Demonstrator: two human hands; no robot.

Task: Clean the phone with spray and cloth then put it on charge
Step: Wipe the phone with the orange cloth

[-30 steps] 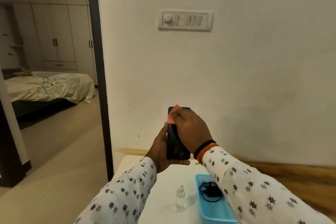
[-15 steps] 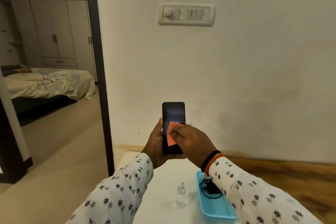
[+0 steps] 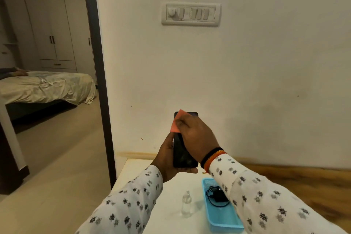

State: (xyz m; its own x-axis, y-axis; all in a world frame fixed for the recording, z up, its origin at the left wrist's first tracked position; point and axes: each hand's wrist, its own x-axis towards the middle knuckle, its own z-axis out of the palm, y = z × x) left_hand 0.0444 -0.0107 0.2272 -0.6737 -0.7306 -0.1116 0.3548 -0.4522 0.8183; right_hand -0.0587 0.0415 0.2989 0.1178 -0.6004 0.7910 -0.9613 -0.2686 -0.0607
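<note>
A black phone (image 3: 182, 155) stands upright in front of me, gripped from the left and below by my left hand (image 3: 167, 157). My right hand (image 3: 195, 135) presses a small orange cloth (image 3: 176, 121) against the upper part of the screen and hides the phone's upper middle. Below, on the white table (image 3: 167, 192), a small clear spray bottle (image 3: 186, 204) stands upright. Right of it a light blue tray (image 3: 218, 218) holds a black charger with its coiled cable (image 3: 218, 196).
A white wall stands close ahead with a switch panel (image 3: 190, 14) above the hands. Wooden flooring lies at the right. An open doorway on the left shows a bed (image 3: 45, 87) and wardrobes (image 3: 51, 30).
My right hand with the orange cloth went down the screen to its lower part, then back up to the top. The left hand kept hold of the phone.
</note>
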